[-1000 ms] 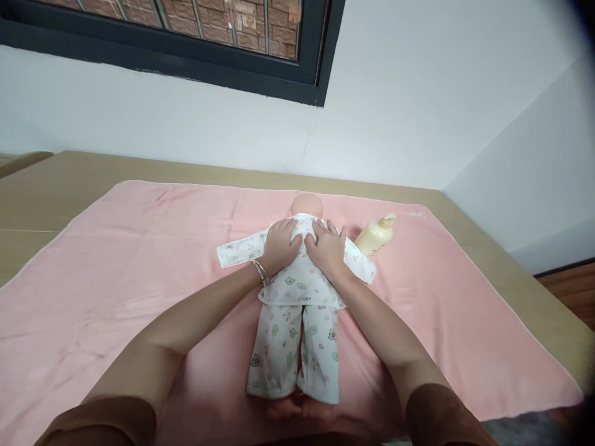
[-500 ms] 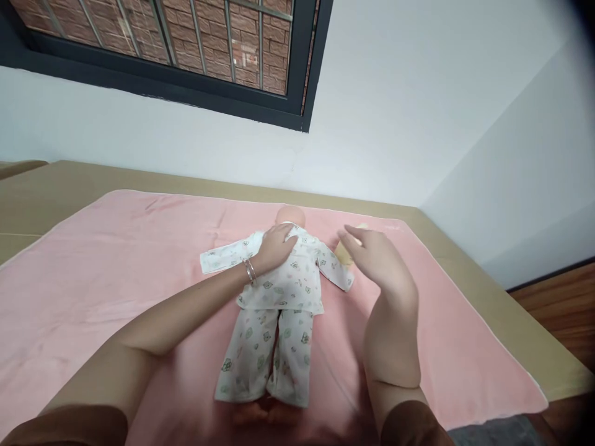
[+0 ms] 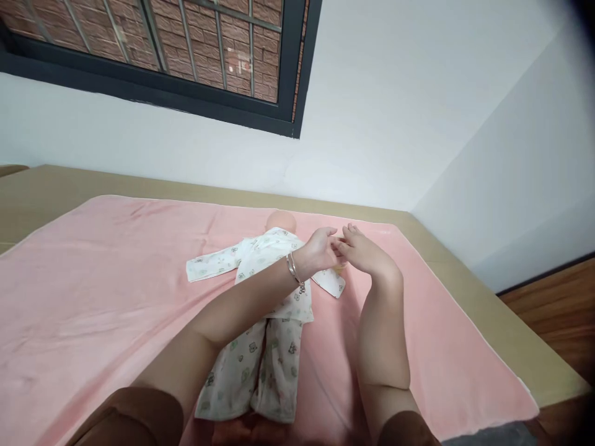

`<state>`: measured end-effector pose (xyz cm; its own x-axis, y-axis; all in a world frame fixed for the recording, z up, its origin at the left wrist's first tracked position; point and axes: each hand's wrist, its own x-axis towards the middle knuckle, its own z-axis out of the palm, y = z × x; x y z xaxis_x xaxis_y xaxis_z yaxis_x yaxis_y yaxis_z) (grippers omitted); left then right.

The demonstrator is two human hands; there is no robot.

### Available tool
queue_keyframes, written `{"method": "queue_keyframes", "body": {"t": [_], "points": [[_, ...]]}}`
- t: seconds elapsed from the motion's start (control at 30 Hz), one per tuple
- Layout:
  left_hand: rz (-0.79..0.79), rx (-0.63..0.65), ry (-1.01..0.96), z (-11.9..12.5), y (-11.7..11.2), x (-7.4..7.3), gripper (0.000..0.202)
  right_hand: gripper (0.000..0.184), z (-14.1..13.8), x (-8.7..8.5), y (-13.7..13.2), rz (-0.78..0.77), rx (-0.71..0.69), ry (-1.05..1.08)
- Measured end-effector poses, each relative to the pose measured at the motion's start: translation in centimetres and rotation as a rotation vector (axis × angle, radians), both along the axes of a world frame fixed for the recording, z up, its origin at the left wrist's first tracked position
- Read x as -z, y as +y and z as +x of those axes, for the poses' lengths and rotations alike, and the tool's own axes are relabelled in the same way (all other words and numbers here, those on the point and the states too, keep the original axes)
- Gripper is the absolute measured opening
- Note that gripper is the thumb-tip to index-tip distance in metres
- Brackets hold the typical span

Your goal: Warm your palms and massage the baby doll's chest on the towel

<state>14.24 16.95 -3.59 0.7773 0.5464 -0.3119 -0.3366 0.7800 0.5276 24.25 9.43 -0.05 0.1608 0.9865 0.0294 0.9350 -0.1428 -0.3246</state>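
Doll (image 3: 264, 253) lies clothed, top and trousers on; left hand (image 3: 320, 253) and right hand (image 3: 365, 251) meet, loosely open; outstanding work indeterminable.

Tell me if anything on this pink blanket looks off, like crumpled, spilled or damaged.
I see no spill or damage. What looks off is the pink blanket itself: a long crease slants from beside the doll toward the picture's lower left, so the cloth looks rucked there rather than flat.
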Motion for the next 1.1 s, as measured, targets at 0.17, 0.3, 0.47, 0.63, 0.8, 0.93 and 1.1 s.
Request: {"method": "queue_keyframes", "body": {"t": [0.17, 0.3, 0.47, 0.63, 0.8, 0.93, 1.1], "points": [[-0.071, -0.003, -0.018, -0.3, -0.1, 0.1, 0.031, 0.036, -0.2, 1.0, 1.9, 0.002, 0.029, -0.111], [-0.089, 0.027, -0.006, -2.3, -0.8, 0.4, 0.031, 0.033, 0.0, 1.8, 2.2, 0.096, -0.002, -0.146], [-0.067, 0.058, -0.004, -6.8, -2.0, 0.5, 0.035, 0.053, -3.3, 2.0, 1.7, 0.296, 0.028, -0.121], [0.084, 0.037, -0.11, -11.5, -4.0, -1.3, 0.044, 0.064, -9.9, 2.3, 0.0, 0.425, -0.167, -0.04], [0.236, 0.134, -0.228, -16.3, -6.6, -4.2, 0.065, 0.069, -13.7, 3.4, -1.7, 0.655, -0.312, -0.123], [0.258, 0.107, -0.3, -19.1, -6.9, -5.2, 0.069, 0.068, -13.8, 3.2, -1.5, 0.779, -0.269, -0.123], [0.239, 0.028, -0.307, -19.6, -6.5, -6.0, 0.068, 0.065, -15.1, 2.3, -0.7, 0.771, -0.179, -0.007]]}}
